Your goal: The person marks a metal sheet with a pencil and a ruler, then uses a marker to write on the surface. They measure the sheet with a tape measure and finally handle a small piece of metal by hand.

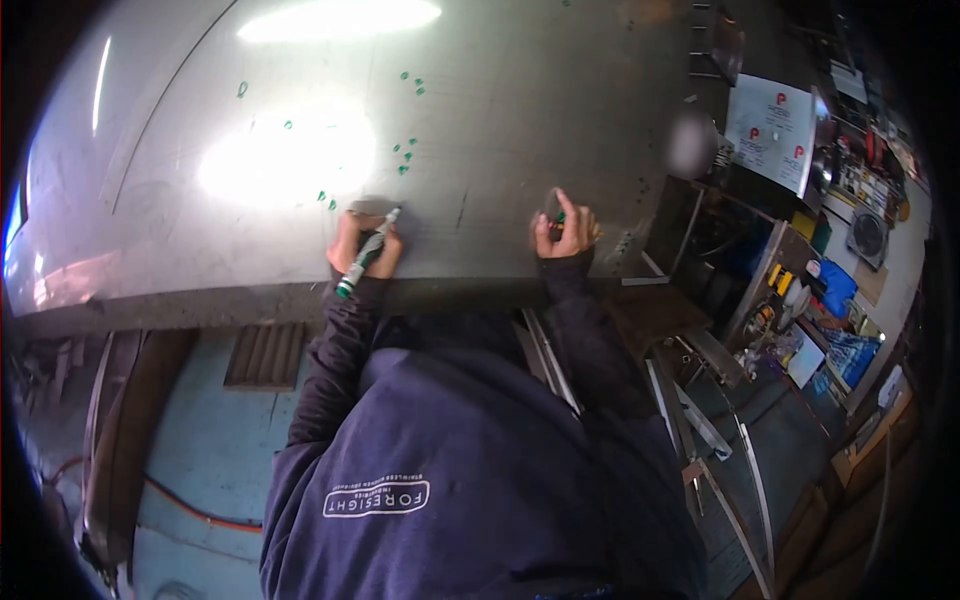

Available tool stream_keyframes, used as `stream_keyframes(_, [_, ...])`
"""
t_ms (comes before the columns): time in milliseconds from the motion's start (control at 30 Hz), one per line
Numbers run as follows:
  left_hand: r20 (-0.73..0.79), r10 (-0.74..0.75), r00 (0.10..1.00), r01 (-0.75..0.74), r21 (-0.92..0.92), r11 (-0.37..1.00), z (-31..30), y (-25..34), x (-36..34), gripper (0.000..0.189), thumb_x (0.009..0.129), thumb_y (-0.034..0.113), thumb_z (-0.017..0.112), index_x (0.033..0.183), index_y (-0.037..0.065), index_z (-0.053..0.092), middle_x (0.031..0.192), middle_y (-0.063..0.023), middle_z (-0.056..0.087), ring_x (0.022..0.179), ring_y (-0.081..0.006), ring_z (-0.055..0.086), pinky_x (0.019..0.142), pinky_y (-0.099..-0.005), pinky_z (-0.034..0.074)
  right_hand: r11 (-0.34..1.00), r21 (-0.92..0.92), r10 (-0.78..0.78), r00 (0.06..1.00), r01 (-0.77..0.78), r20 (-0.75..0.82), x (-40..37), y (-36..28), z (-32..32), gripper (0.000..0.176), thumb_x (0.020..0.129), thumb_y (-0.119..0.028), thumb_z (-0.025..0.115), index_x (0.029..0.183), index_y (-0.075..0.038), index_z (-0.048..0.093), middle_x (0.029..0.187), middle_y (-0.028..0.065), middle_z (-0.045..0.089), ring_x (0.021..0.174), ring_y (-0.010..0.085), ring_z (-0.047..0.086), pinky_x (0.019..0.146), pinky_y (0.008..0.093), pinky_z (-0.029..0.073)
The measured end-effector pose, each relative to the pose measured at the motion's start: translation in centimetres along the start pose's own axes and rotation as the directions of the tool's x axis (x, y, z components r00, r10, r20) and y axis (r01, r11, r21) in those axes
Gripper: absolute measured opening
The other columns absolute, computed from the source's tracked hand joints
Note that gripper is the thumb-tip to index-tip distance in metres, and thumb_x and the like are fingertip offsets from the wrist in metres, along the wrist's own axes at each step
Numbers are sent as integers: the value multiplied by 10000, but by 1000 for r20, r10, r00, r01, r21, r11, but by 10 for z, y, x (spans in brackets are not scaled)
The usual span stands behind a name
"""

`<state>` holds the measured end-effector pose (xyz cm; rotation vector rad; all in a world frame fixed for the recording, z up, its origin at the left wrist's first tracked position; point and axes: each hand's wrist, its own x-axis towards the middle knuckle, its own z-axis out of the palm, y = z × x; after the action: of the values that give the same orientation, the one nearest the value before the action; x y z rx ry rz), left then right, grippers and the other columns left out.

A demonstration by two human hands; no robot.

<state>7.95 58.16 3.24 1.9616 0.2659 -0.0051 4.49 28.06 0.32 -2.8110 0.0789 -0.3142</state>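
Observation:
My left hand (365,243) is closed around a white marker (371,246) with a green end, held slanted over the metal sheet (500,120). The hand rests at the near part of the sheet. To the right, my right hand (572,235) is over the same sheet with its index finger pointing forward. Its other fingers are curled on a small dark thing with green and yellow on it, too small to name. Several green marks (404,157) are drawn on the sheet beyond my left hand.
Bright lamp reflections lie on the sheet. Its near edge (190,308) runs in front of my body. At right are a white printed sheet (770,130), a fan (867,238), a blue bag (838,288) and metal strips (757,490). An orange cable (200,517) crosses the blue floor.

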Motion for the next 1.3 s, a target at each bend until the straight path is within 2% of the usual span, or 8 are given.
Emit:
stream_keyframes(33, [10,99,995,-99,-3,995,-2,-7,-10,172,701,2,668,807,35,537,754,-128,607,632,-236,623,602,-309,494,1000,7,9,1000,-9,12,0,-1,-2,435,772,-279,617,1179,-127,580,817,85,522,762,279,520,704,418,384])
stream_keyframes(133, [72,136,988,-136,-4,991,-4,-17,-36,208,678,8,693,815,32,539,761,-128,566,657,-279,595,602,-344,480,999,50,-1,1000,1,-2,-2,0,-1,432,775,-278,611,1180,-131,577,812,85,518,758,281,520,704,418,384])
stream_keyframes(167, [88,195,977,-196,13,980,-4,-18,-37,217,675,21,704,815,36,539,744,-128,547,641,-290,581,587,-352,469,999,34,-2,1000,2,0,-1,1,0,428,779,-284,605,1179,-133,579,811,85,518,759,280,521,708,421,385])
stream_keyframes(300, [52,207,977,-210,53,976,-1,-27,-37,207,673,25,698,802,43,538,735,-127,538,610,-276,559,559,-335,453,999,5,-36,998,36,-48,-2,3,6,414,795,-304,586,1171,-132,588,808,85,514,751,282,523,703,422,387])
stream_keyframes(367, [5,237,972,-237,41,971,5,-32,-34,185,711,10,690,808,27,533,730,-110,554,620,-223,578,579,-297,462,999,8,-41,997,41,-58,-2,3,9,411,796,-308,585,1168,-132,591,807,86,513,749,284,524,696,418,388])
stream_keyframes(467, [-29,276,961,-275,24,961,10,-36,-30,196,705,-6,688,808,21,523,744,-117,566,625,-229,585,580,-298,464,999,11,-52,995,53,-81,-2,4,9,407,798,-314,584,1162,-132,596,802,87,510,744,286,525,683,411,388])
stream_keyframes(800, [-73,308,948,-300,103,948,20,-37,-27,196,703,-13,679,823,12,525,776,-141,590,663,-244,615,604,-306,487,999,7,-31,998,32,-63,-4,4,6,405,787,-316,598,1152,-140,605,785,76,506,736,277,527,673,415,390])
stream_keyframes(1300, [-48,219,975,-214,88,973,19,-30,-32,172,717,18,685,809,12,539,779,-136,609,653,-227,624,590,-294,485,999,16,-35,997,37,-69,-3,3,7,393,783,-295,603,1141,-133,608,783,78,509,740,276,530,676,407,394])
